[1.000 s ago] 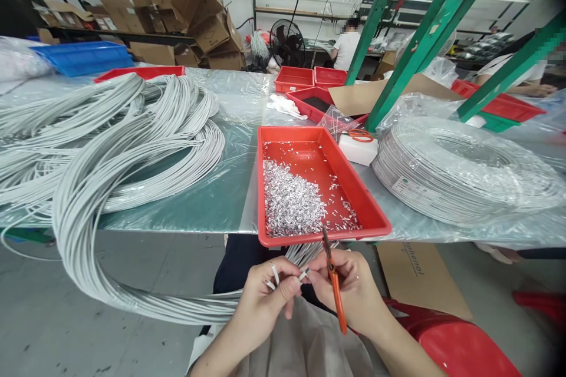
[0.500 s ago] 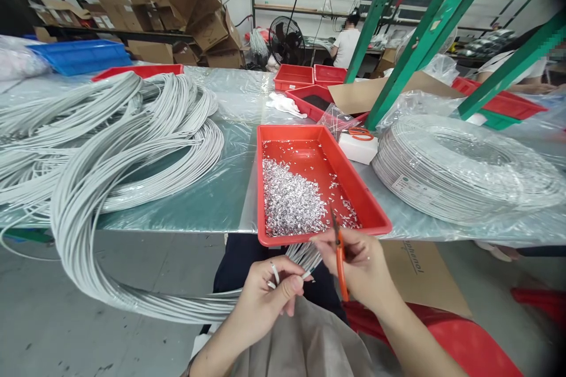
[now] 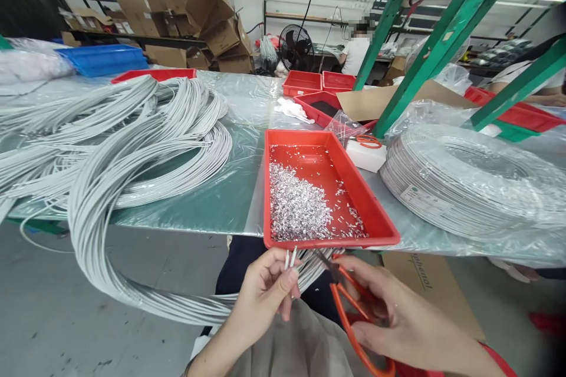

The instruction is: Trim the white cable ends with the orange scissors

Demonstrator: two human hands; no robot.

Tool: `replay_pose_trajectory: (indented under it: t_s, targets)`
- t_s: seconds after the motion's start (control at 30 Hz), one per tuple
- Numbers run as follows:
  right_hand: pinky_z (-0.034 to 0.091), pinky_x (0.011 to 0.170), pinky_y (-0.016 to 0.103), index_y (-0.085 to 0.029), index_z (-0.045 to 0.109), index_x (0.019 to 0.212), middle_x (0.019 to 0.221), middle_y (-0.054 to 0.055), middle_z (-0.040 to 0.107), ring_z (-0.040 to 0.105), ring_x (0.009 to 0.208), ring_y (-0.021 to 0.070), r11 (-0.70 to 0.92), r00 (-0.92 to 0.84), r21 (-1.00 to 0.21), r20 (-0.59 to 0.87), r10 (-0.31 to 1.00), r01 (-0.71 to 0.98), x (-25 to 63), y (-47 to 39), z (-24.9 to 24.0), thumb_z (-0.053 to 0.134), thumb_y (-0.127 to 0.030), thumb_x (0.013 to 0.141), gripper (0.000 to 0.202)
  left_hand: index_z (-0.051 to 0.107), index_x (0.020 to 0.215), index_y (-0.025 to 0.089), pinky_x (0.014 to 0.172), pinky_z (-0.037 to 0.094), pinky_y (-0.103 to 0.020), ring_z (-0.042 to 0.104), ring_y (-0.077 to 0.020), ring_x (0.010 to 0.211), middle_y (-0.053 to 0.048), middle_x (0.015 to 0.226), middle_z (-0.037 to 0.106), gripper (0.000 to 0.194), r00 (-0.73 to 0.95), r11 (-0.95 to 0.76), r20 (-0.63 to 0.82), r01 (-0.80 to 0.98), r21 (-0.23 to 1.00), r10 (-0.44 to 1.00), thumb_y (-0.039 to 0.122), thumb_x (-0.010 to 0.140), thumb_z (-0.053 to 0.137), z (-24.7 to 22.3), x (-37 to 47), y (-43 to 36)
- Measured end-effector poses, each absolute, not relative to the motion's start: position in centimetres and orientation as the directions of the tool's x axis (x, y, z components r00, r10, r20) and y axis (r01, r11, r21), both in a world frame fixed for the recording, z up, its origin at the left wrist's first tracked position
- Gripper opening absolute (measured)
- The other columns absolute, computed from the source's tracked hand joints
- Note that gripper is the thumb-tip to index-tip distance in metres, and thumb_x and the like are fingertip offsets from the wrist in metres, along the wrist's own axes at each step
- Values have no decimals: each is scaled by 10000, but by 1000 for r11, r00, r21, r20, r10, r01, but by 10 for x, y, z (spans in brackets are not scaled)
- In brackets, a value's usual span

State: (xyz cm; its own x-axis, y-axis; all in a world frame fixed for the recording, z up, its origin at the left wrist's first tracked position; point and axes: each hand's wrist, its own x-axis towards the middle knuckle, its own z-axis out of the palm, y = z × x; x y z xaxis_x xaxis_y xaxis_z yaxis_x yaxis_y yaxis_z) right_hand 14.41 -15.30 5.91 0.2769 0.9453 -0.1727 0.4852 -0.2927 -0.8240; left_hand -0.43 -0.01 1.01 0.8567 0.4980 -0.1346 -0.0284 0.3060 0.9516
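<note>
Between thumb and fingers, my left hand (image 3: 269, 285) pinches the ends of white cables (image 3: 289, 259); two tips stick up. To its right, my right hand (image 3: 380, 306) grips orange-handled scissors (image 3: 349, 306), fingers in the handles, the dark blades pointing up and left toward the cable ends but apart from them. A bundle of white cable (image 3: 145, 300) hangs from the table and runs across the lap, behind the left hand. Just beyond both hands stands a red tray (image 3: 375, 218) with a heap of small shiny silver pieces (image 3: 296, 203).
Coiled white cables (image 3: 190, 171) cover the table's left side. A plastic-wrapped cable roll (image 3: 464, 182) lies at right, beside a white box (image 3: 367, 154) and another pair of orange scissors (image 3: 368, 141). Green posts (image 3: 442, 41) rise behind. A person (image 3: 356, 53) sits farther back.
The right hand has turned the scissors from upright and closed-looking to spread handles, moving slightly right. The left hand now holds two cable tips upright. The view has shifted a little left.
</note>
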Motion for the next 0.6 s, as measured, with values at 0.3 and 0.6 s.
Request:
replay_pose_trajectory:
  t_s: [0.3, 0.6]
  targets:
    - [491, 626, 294, -195, 457, 1217, 746, 21, 597, 568, 708, 185, -308, 168, -753, -259, 951, 581, 137, -148, 71, 559, -191, 763, 465, 585, 708, 160, 336, 175, -174, 250, -25, 330, 77, 467, 411, 238, 850, 190, -95, -6, 982, 517, 389, 771, 594, 26, -3, -6]
    - [448, 580, 261, -184, 516, 1070, 733, 5, 551, 526, 658, 163, -276, 132, -687, -256, 958, 672, 139, -150, 74, 553, -249, 805, 276, 618, 693, 167, 366, 231, -170, 307, -36, 388, 53, 542, 447, 158, 852, 155, -45, -43, 987, 522, 306, 769, 614, 23, -4, -6]
